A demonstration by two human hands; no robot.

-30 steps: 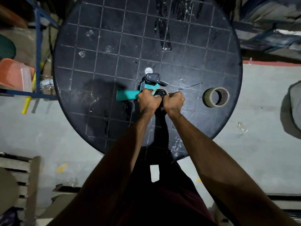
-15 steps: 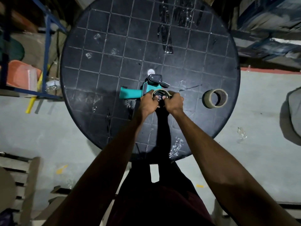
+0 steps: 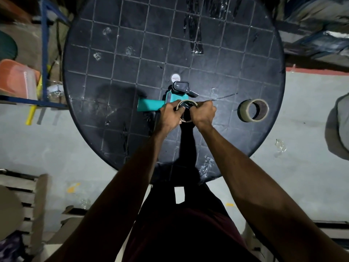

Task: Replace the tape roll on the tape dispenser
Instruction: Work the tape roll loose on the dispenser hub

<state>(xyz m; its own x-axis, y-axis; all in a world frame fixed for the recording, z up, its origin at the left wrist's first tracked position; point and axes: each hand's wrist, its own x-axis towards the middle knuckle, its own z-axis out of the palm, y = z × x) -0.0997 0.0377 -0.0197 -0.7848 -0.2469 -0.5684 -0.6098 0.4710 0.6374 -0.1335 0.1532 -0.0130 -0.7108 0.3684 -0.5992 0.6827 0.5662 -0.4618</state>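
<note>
A teal tape dispenser (image 3: 151, 106) with a black head lies on the round black table (image 3: 132, 53), handle pointing left. A thin, nearly used-up tape ring (image 3: 187, 103) sits at the dispenser's hub. My left hand (image 3: 170, 115) grips the ring's left side and my right hand (image 3: 203, 113) grips its right side; both hide its lower half. A fuller beige tape roll (image 3: 253, 110) lies flat on the table to the right, apart from my hands.
Crumpled clear tape scraps (image 3: 205, 165) stick to the table's near edge, and dark tape strips (image 3: 195, 31) lie at its far side. A blue metal rack (image 3: 44, 53) with an orange bin (image 3: 17, 78) stands left. Wooden pallets (image 3: 22, 195) sit lower left.
My hands shifted slightly on the thin ring at the hub, and it now shows more between my fingers. The dispenser and the beige roll have stayed put.
</note>
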